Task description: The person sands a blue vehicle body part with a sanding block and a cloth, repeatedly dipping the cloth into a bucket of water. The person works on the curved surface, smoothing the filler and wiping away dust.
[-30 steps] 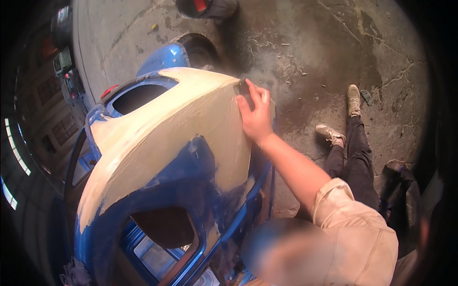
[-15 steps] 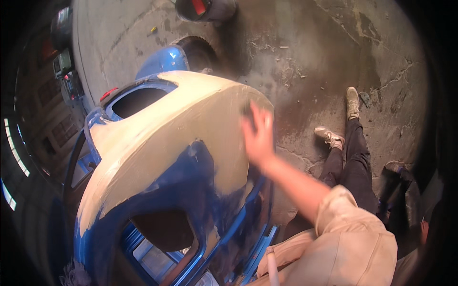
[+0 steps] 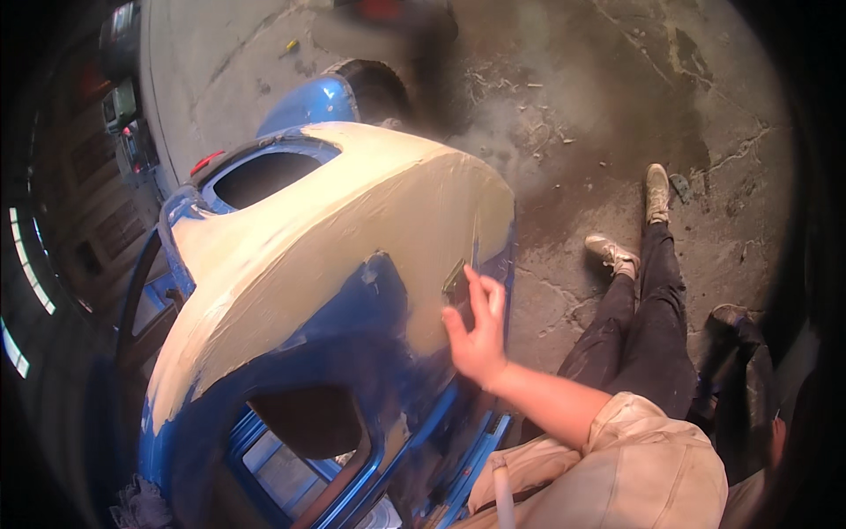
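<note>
Concrete floor (image 3: 731, 225) surrounds blue vehicle body (image 3: 348, 322), part-covered with beige coating (image 3: 326, 242). Right hand (image 3: 482, 339): grip clamped on small flat tool (image 3: 455, 279), presumably to steady it against that surface.

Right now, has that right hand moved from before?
Yes, the right hand moved down the view: it was near the upper right edge of the cream patch, and is now near its lower right.

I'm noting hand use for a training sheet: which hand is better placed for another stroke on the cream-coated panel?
Right, most likely: the right hand holds a small flat piece at the cream-coated panel, while the left hand is out of view.
</note>
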`<move>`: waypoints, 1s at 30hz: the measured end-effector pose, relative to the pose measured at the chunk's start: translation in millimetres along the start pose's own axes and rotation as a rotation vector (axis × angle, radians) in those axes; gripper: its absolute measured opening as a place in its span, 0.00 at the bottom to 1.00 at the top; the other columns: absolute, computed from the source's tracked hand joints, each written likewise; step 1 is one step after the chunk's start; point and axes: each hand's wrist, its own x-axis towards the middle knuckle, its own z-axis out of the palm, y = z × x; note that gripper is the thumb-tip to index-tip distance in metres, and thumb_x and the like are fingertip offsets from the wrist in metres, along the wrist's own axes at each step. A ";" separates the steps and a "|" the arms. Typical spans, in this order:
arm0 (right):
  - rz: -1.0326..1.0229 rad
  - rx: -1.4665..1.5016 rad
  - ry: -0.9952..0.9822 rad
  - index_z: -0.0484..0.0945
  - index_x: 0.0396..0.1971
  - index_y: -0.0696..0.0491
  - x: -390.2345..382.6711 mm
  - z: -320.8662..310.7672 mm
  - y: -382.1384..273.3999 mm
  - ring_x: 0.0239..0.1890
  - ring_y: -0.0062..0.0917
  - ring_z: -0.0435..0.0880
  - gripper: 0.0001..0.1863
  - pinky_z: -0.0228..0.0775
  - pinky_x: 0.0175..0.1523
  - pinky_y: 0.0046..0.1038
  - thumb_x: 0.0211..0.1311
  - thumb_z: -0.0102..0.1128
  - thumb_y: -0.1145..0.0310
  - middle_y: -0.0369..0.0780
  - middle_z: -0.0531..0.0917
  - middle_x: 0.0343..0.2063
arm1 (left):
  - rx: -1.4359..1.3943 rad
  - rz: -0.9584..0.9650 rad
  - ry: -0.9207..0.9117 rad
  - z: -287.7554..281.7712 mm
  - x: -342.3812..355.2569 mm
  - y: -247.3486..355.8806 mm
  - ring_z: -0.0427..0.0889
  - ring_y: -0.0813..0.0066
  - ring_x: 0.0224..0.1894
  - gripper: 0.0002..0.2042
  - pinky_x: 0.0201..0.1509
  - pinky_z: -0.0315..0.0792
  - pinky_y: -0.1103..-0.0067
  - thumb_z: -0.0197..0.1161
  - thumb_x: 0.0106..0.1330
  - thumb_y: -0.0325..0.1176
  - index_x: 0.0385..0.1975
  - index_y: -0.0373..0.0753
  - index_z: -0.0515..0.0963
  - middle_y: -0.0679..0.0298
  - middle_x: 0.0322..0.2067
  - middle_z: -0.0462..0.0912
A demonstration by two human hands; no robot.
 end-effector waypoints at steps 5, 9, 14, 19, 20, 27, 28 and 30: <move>0.175 0.012 0.160 0.70 0.70 0.56 171.6 -1.4 50.9 0.57 0.40 0.71 0.32 0.65 0.65 0.35 0.74 0.60 0.53 0.50 0.70 0.54 | 0.001 0.021 0.046 4.8 7.1 -4.3 0.83 0.47 0.37 0.15 0.40 0.77 0.61 0.78 0.63 0.38 0.25 0.40 0.76 0.48 0.36 0.82; 0.189 0.006 0.048 0.67 0.72 0.55 79.9 6.6 22.0 0.58 0.41 0.71 0.33 0.65 0.67 0.38 0.74 0.61 0.55 0.50 0.68 0.55 | 0.026 -0.005 0.018 -0.1 -1.0 5.2 0.83 0.47 0.37 0.15 0.40 0.78 0.61 0.77 0.63 0.38 0.25 0.40 0.76 0.47 0.36 0.83; 0.096 0.008 0.041 0.65 0.74 0.53 41.8 5.4 21.7 0.60 0.39 0.70 0.33 0.62 0.69 0.38 0.75 0.59 0.56 0.49 0.68 0.57 | 0.011 -0.012 0.006 0.2 -0.9 -2.4 0.83 0.48 0.37 0.16 0.41 0.78 0.61 0.77 0.63 0.39 0.25 0.40 0.76 0.48 0.36 0.82; 0.183 -0.049 0.105 0.64 0.74 0.53 151.9 -0.4 56.5 0.57 0.40 0.74 0.32 0.66 0.67 0.35 0.78 0.54 0.53 0.51 0.70 0.56 | -0.003 0.005 0.013 3.6 2.9 0.3 0.83 0.48 0.37 0.15 0.41 0.78 0.61 0.79 0.61 0.36 0.26 0.38 0.76 0.49 0.36 0.82; 0.167 -0.037 0.062 0.64 0.74 0.54 112.6 3.5 46.6 0.59 0.40 0.72 0.32 0.64 0.68 0.37 0.77 0.55 0.56 0.51 0.69 0.57 | -0.009 0.006 0.006 2.5 3.5 0.7 0.83 0.48 0.37 0.15 0.41 0.78 0.61 0.79 0.61 0.36 0.26 0.38 0.76 0.48 0.36 0.82; 0.167 -0.002 0.033 0.64 0.74 0.54 88.3 1.8 32.8 0.61 0.41 0.71 0.32 0.62 0.70 0.38 0.76 0.57 0.58 0.50 0.69 0.58 | 0.011 -0.001 0.013 2.0 3.8 -1.7 0.83 0.48 0.38 0.15 0.41 0.78 0.61 0.79 0.60 0.34 0.25 0.39 0.76 0.48 0.36 0.83; 0.192 -0.010 0.081 0.65 0.73 0.54 134.6 -1.3 45.0 0.61 0.41 0.72 0.31 0.63 0.69 0.38 0.76 0.57 0.57 0.51 0.70 0.58 | 0.007 -0.003 0.024 4.9 6.2 -2.6 0.83 0.48 0.38 0.15 0.42 0.78 0.61 0.79 0.60 0.35 0.25 0.39 0.76 0.49 0.36 0.83; 0.236 -0.008 0.095 0.67 0.72 0.55 154.0 -3.6 45.6 0.61 0.42 0.73 0.30 0.64 0.69 0.38 0.77 0.56 0.55 0.52 0.71 0.57 | 0.004 -0.004 0.033 4.3 1.7 -1.1 0.83 0.48 0.38 0.15 0.42 0.78 0.61 0.79 0.60 0.35 0.26 0.39 0.76 0.49 0.36 0.83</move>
